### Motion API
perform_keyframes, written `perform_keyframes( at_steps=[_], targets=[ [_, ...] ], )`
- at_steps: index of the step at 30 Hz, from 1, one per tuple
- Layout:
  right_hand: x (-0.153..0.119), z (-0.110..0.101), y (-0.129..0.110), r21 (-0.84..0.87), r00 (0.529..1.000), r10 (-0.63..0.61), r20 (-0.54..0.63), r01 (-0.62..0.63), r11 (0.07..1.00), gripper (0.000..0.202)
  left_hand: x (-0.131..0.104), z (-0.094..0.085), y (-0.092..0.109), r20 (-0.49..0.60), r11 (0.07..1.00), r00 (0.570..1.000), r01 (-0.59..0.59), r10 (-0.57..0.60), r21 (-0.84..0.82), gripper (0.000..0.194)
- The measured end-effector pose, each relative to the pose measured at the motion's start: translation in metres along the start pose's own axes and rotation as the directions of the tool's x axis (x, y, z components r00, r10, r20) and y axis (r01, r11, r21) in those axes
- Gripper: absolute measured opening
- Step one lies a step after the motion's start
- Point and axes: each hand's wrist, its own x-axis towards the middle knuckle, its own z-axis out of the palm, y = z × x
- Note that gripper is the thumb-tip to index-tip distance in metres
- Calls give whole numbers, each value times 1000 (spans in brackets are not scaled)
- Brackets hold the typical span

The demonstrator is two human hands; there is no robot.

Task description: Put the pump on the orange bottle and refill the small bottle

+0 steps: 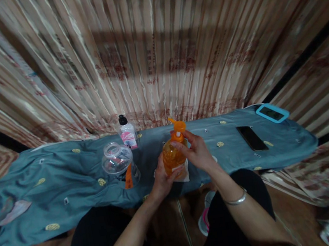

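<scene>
An orange see-through bottle [171, 155] with an orange top [179, 126] stands at the middle of the cloth-covered surface, near its front edge. The top has a short spout-like part pointing left; whether it is a pump or a flip cap I cannot tell. My left hand [162, 177] wraps round the lower body of the bottle. At the neck, just under the top, my right hand [198, 151] closes its thumb and fingers. A pale label or paper [185, 173] shows low on the bottle, partly hidden by my left fingers.
Left of the bottle are an open clear plastic jar [117, 159] and a clear bottle with a black cap [128, 135]. To the right lie a black phone [252, 138] and a blue-framed device [272, 113]. A striped curtain [153, 50] hangs behind the blue-green cloth [75, 174].
</scene>
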Motion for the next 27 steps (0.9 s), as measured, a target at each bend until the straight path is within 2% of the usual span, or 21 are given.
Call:
perform_keyframes(
  at_steps=[7,13,21,27],
  targets=[
    [-13,23,0,-95,969,-18,-248,-5,995,45,-1,2,-10,-52,999,999,4,-2,34,83],
    [-20,36,4,-159,929,-22,-370,-40,986,42,-1,2,-13,-46,999,998,-43,44,12,80],
    [-20,39,5,-212,930,-50,-363,-30,977,42,3,3,-17,-54,999,998,-32,32,1,82],
    [-24,34,9,-245,948,-78,-309,-1,969,47,2,1,-9,-33,1000,999,-22,22,4,85]
  ],
)
